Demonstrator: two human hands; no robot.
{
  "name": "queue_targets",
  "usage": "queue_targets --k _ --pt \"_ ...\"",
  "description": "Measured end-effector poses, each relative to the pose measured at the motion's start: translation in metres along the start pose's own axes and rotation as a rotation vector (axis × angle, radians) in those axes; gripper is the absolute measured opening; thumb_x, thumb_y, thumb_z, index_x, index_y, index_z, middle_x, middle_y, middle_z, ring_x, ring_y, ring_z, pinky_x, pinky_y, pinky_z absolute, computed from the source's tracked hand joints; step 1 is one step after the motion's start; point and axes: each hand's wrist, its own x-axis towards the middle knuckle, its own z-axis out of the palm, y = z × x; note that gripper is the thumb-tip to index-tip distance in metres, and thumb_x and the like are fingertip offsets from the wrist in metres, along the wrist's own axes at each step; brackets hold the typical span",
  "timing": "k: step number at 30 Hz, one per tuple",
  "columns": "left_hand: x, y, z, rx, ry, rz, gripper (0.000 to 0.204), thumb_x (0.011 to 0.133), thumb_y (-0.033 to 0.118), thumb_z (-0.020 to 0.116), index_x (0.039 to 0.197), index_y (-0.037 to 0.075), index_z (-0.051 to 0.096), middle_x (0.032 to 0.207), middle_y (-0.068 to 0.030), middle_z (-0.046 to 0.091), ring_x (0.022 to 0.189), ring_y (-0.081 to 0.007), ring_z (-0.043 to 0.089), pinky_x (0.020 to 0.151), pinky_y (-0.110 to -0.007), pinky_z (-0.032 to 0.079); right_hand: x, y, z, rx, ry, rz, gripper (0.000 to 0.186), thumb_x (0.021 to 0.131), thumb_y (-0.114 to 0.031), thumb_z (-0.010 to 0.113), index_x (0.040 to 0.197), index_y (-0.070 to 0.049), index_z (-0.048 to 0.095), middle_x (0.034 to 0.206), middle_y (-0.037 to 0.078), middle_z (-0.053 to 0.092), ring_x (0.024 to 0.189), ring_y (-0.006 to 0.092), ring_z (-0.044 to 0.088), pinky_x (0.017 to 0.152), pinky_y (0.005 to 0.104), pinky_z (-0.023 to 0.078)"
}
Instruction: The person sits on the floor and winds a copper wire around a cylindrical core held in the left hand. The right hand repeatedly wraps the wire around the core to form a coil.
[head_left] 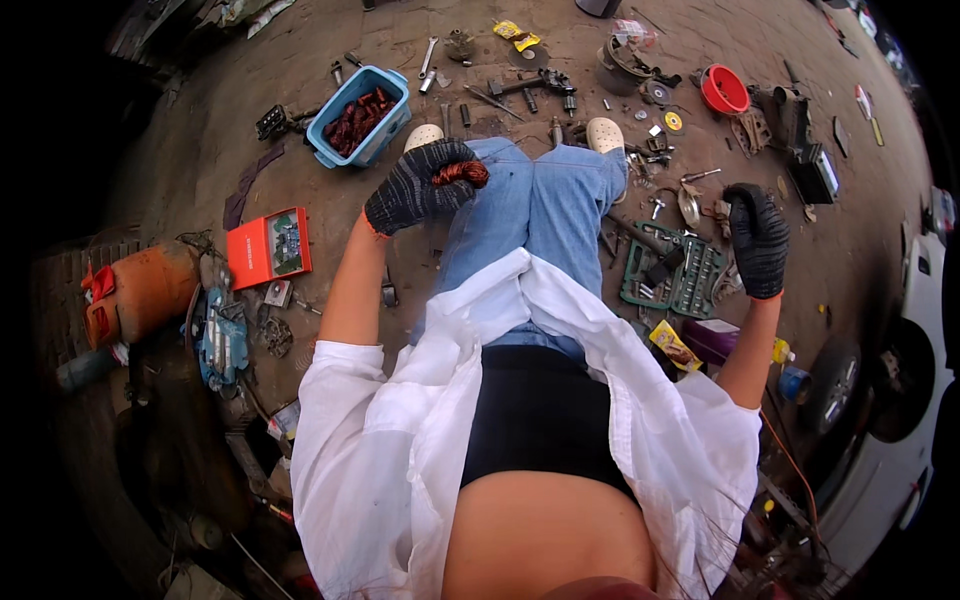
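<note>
Head-worn fisheye view, left one of a side-by-side pair, upright, facing down, wearer's torso [540, 420] closest at lower centre, left hand [425, 187] and right hand [758, 240] mid-range, ground [225, 130] farther off

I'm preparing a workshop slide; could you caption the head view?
Gloved left hand gripping a reddish coil, gloved right hand apart, with a blue tub and green tool case on the ground.

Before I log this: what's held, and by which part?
Left grip holds a wire coil by its left part, right end sticking out. Right grip: can't tell if anything's held.
</note>
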Motion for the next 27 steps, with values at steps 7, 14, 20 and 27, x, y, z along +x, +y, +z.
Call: queue_targets --k 7,14,20,27 --pt "-0.038 -0.008 -0.068 0.153 0.038 -0.111 0.033 0.069 0.01 0.071 0.1 0.003 0.061 0.095 -0.0072 0.061 0.091 -0.0166 0.058 0.083 -0.031 0.045 -0.023 0.115 -0.044 -0.759 0.055 0.067 0.015 0.085 -0.017 0.053 0.097 -0.009 0.057 0.09 0.011 0.061 0.082 0.0311 0.059 0.068 0.0372 0.047" --pt "-0.075 -0.022 -0.097 0.692 -0.076 -0.121 0.037 0.065 0.02 0.071 0.098 0.008 0.06 0.093 -0.0147 0.057 0.087 -0.0317 0.056 0.079 -0.039 0.046 -0.047 0.204 -0.093 -0.96 0.186 0.231 0.02 0.09 -0.025 0.049 0.102 -0.012 0.057 0.096 0.012 0.063 0.081 0.0294 0.062 0.065 0.0391 0.048" --pt "-0.121 -0.08 -0.128 1.0 -0.124 -0.251 0.034 0.065 0.025 0.068 0.093 0.008 0.06 0.092 -0.0166 0.054 0.088 -0.0349 0.054 0.077 -0.041 0.046 -0.072 0.31 -0.145 -0.999 0.27 0.264 0.029 0.093 -0.028 0.042 0.102 -0.005 0.057 0.101 0.019 0.06 0.084 0.0344 0.06 0.068 0.0424 0.047" --pt "-0.149 -0.057 -0.146 0.983 -0.177 -0.228 0.034 0.067 0.023 0.068 0.095 0.006 0.06 0.098 -0.0155 0.053 0.091 -0.0355 0.054 0.08 -0.041 0.045 -0.146 0.41 -0.213 -1.366 -0.245 0.583 0.038 0.092 -0.024 0.036 0.12 -0.001 0.05 0.122 0.02 0.052 0.112 0.0308 0.049 0.097 0.0356 0.038"
